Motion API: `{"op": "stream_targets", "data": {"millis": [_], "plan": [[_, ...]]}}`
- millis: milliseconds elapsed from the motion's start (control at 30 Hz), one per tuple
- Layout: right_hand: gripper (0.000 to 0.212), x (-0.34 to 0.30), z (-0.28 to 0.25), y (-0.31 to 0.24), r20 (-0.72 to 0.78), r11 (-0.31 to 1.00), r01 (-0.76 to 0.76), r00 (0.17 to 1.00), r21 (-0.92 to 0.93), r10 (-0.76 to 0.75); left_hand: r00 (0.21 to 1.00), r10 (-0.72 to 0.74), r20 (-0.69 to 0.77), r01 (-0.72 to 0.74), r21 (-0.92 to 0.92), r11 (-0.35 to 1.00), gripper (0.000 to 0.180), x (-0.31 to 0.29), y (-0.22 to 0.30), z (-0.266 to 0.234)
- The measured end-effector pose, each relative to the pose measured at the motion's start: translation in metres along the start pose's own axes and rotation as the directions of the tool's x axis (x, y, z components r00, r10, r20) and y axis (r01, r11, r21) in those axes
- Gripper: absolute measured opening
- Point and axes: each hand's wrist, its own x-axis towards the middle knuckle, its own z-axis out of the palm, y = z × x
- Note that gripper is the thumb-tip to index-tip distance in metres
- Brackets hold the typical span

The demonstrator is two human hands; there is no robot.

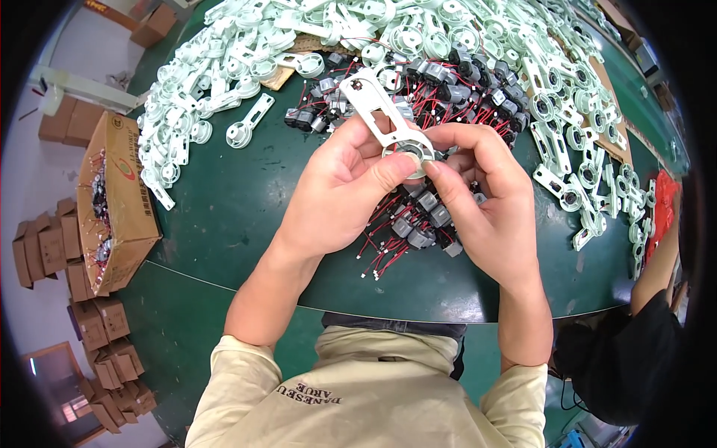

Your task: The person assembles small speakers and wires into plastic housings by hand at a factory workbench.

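Left hand (336,187) and right hand (489,194): fingers of both pinched the round end of one pale plastic holder (371,104), held above the counter (250,198). On it lay small motors (454,93) in one heap, more holders (240,136), both too overlapped to count. One cardboard box (133,205) stood left.

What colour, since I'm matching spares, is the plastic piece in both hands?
The plastic piece is pale greenish-white, clearest in the head view.

Pale mint plastic casing (373,98), long flat arm with a rectangular slot, rounded end partly hidden, something dark showing within it, pinched at that end by left hand (340,187) and right hand (489,187), slanted, arm pointing away and leftward.
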Motion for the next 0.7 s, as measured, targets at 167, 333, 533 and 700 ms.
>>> {"op": "stream_targets", "data": {"millis": [167, 333, 533, 700], "plan": [[0.024, -0.004, 0.006, 0.005, -0.03, 0.965, -0.096, 0.994, 0.245, 0.107, 0.994, 0.111, 0.024, -0.113, 0.108, 0.988, 0.033, 0.001, -0.007, 0.007], [0.024, -0.004, 0.006, 0.002, -0.005, 0.97, -0.104, 0.994, 0.218, 0.108, 0.999, 0.002, 0.035, -0.007, 0.134, 0.991, 0.034, -0.001, -0.001, 0.002], [0.026, -0.005, 0.002, -0.005, 0.061, 0.98, -0.136, 0.99, 0.147, 0.128, 0.998, -0.029, 0.053, 0.028, 0.019, 0.999, 0.034, 0.0, -0.002, -0.006], [0.029, -0.006, 0.0, -0.005, 0.129, 0.991, -0.128, 0.984, 0.037, 0.123, 1.0, -0.001, 0.029, 0.0, 0.05, 0.999, 0.029, 0.001, -0.004, -0.001]]}}
